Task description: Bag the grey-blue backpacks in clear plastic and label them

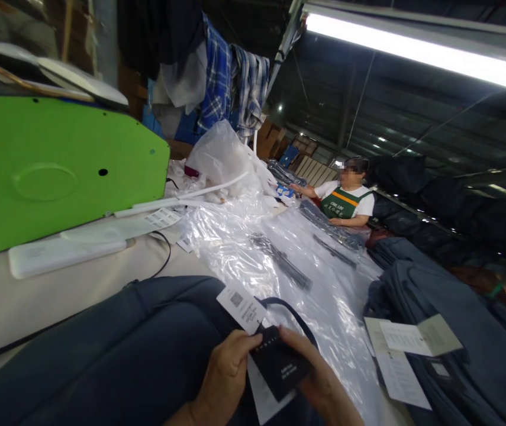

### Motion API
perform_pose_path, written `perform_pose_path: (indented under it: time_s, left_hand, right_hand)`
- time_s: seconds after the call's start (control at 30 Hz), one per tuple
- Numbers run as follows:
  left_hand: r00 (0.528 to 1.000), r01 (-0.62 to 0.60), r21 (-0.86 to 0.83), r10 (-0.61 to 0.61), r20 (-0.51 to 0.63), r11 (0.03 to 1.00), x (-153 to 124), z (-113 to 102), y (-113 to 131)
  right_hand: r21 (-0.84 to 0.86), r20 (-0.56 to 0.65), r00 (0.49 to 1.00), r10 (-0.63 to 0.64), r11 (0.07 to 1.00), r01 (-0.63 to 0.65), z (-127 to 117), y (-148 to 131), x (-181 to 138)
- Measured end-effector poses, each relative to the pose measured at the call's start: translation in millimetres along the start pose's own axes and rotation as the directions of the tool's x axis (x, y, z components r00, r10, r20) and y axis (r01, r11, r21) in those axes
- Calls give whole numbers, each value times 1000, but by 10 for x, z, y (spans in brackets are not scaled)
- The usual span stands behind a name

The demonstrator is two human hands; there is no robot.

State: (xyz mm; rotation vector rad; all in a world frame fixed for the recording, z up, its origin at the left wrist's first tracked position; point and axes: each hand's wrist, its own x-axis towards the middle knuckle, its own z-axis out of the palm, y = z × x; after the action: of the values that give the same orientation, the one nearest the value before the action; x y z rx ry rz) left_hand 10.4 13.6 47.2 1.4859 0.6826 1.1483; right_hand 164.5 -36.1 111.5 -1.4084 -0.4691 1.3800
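Both hands sit low at the near edge of the surface (35, 296), over a folded dark blue garment (115, 349). The left hand (224, 370) curls in from the left, thumb and fingers pinching the left edge of a small black hang tag (279, 364). The right hand (319, 378) comes in from the right, fingers closed on the tag's other side, so the tag is held between the two, tilted. A white barcode label (241, 307) sticks up just behind the tag, seemingly on the same dark cord, though the join is hidden. Beyond the tag lies crumpled clear plastic sheeting (257, 242). Left of the tag stands a green machine housing (57, 171). Right of it is a stack of dark garments (448, 307) with paper tags (408, 343). Far behind, a co-worker (345, 198) leans on the surface.
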Motion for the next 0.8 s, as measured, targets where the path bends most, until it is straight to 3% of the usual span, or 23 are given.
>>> perform_pose_path:
  time_s: [0.03,0.1,0.2,0.3,0.4,0.63,0.8]
  left_hand:
    - [1000,23,-14,-23,-5,1000,6,-9,15]
    - [982,187,-98,-189,-20,978,31,-20,48]
    - [877,444,-259,-475,-70,858,103,-32,105]
    - [803,529,-313,-584,-117,789,201,-51,173]
    - [771,599,-291,-635,-42,747,293,-77,229]
    - [765,619,-305,-643,27,723,381,-123,249]
    - [843,536,-228,-528,101,813,339,-162,253]
  right_hand:
    - [-21,12,1000,-4,1000,5,-4,11,9]
    - [-64,65,998,5,998,-1,-12,49,24]
    - [-60,72,997,-8,998,12,-11,110,18]
    - [-52,100,995,-4,999,9,7,144,-16]
    - [-56,99,995,-5,998,10,31,159,-44]
    - [-76,94,995,18,997,-11,56,172,-94]
    - [-70,74,997,-8,997,13,88,161,-178]
